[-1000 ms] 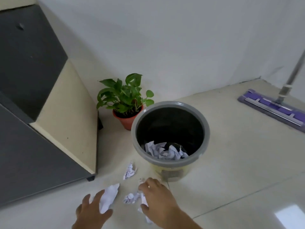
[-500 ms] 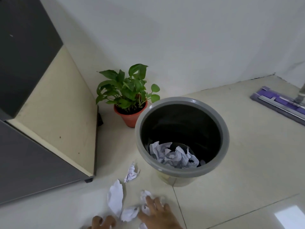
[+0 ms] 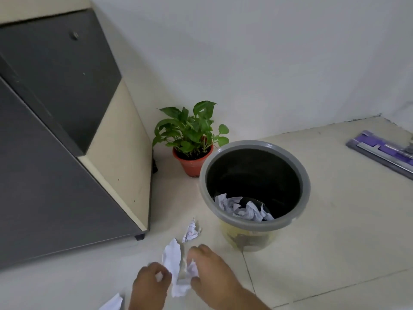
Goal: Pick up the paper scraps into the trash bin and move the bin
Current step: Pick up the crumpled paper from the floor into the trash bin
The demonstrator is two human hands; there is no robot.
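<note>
We see both hands low over the tiled floor [image 3: 312, 242], close together in front of the trash bin [image 3: 254, 225]. The left hand [image 3: 149, 285] is curled, its fingertips pinching a long white paper scrap [image 3: 173, 267] that stands between the two hands. The right hand [image 3: 212, 274] is cupped with fingers bent around a crumpled scrap [image 3: 192, 268] at its fingertips; how firmly it grips we cannot tell. Another crumpled scrap [image 3: 191, 230] lies on the floor just beyond the hands, near the bin's base, and a further white piece [image 3: 112, 303] shows at the bottom edge. The bin stands upright beside a potted plant [image 3: 192, 135], with crumpled papers [image 3: 242, 209] already inside it. A dark cabinet [image 3: 55, 142] stands to the left, and a purple mop head [image 3: 382, 151] lies far right.
</note>
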